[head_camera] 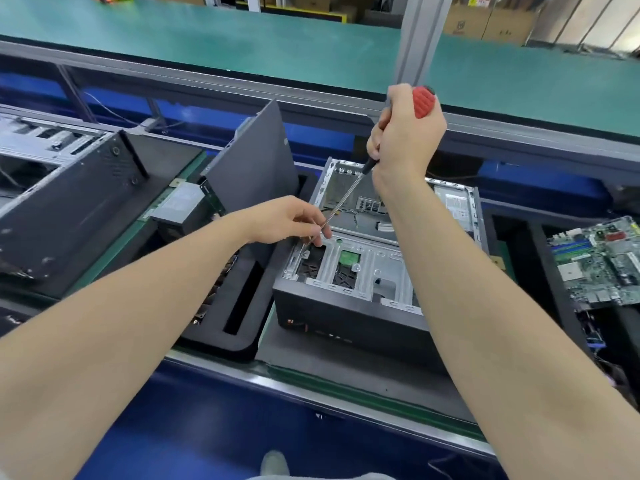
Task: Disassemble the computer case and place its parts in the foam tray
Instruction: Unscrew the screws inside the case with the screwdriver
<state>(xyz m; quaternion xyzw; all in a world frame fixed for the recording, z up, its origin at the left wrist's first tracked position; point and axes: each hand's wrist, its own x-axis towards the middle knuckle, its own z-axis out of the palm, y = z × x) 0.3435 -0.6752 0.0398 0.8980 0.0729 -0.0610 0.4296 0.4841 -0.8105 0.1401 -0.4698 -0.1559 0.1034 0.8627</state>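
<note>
An open computer case (349, 306) lies on its side at the centre, its metal drive cage facing up. My right hand (408, 133) grips the red handle of a long screwdriver (423, 102) high above the case. The thin shaft (341, 202) slants down to the left, and its tip meets the cage's near left corner. My left hand (294, 220) pinches the lower shaft just above the tip. A black foam tray (239, 341) sits left of the case, with a dark side panel (256, 157) standing upright in it.
A second dark case (69, 209) lies tilted at the far left. A power supply (183, 209) rests behind the foam tray. A green motherboard (599, 261) sits in another foam tray at the right. A grey rail and green conveyor belt (242, 39) run across behind.
</note>
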